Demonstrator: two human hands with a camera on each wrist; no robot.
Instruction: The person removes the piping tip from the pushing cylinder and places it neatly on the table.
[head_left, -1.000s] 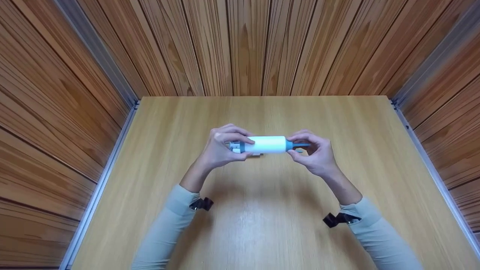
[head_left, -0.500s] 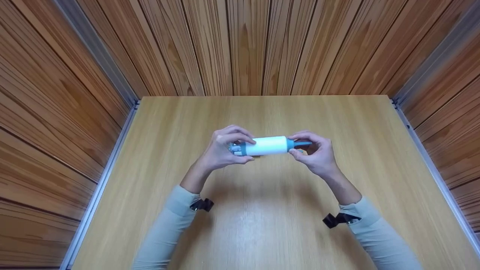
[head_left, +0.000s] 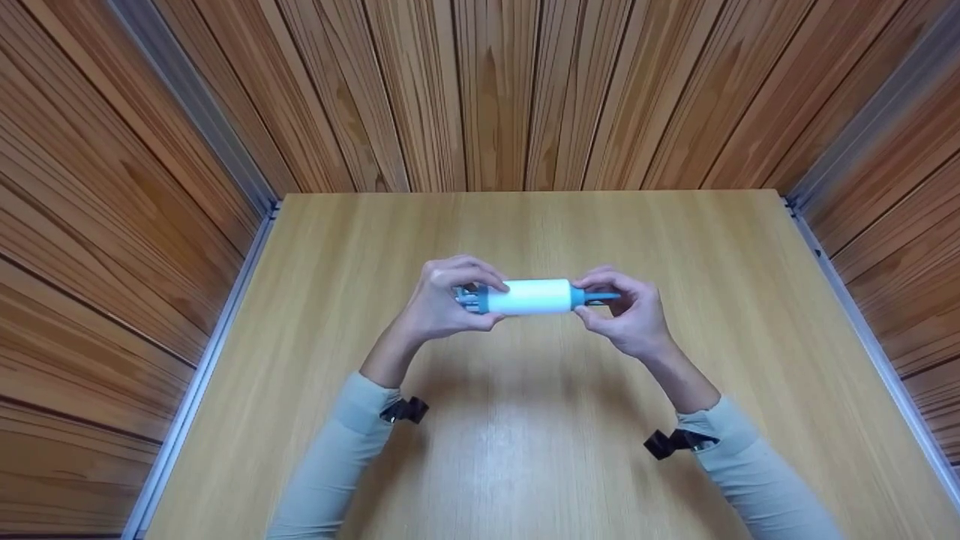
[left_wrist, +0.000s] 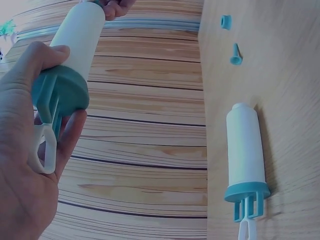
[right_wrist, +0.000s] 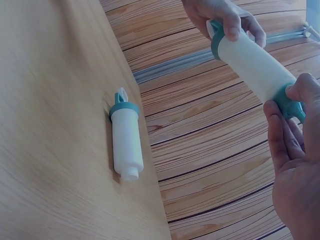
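My left hand [head_left: 436, 301] grips the handle end of a white icing syringe [head_left: 534, 297], thumb on the barrel near the teal collar [left_wrist: 70, 92]. The white ring handle [left_wrist: 51, 150] of its plunger lies against the palm in the left wrist view. At the other end, my right hand [head_left: 637, 316] pinches the teal nozzle cap [right_wrist: 285, 102] between thumb and fingers. The syringe is held nearly level above the table. A second, similar syringe [left_wrist: 244, 145] lies on the table with its tip bare; the held one hides it in the head view.
Beyond the second syringe's tip, a loose teal nozzle [left_wrist: 236, 56] and a small teal ring [left_wrist: 226, 22] stand on the wooden table [head_left: 495, 465]. Wood-plank walls [head_left: 495, 97] and metal rails [head_left: 202, 360] border the table.
The syringe tilted slightly, then came back nearly level and a little closer to the person. Both hands keep their hold, the right moving slightly downward with the nozzle end.
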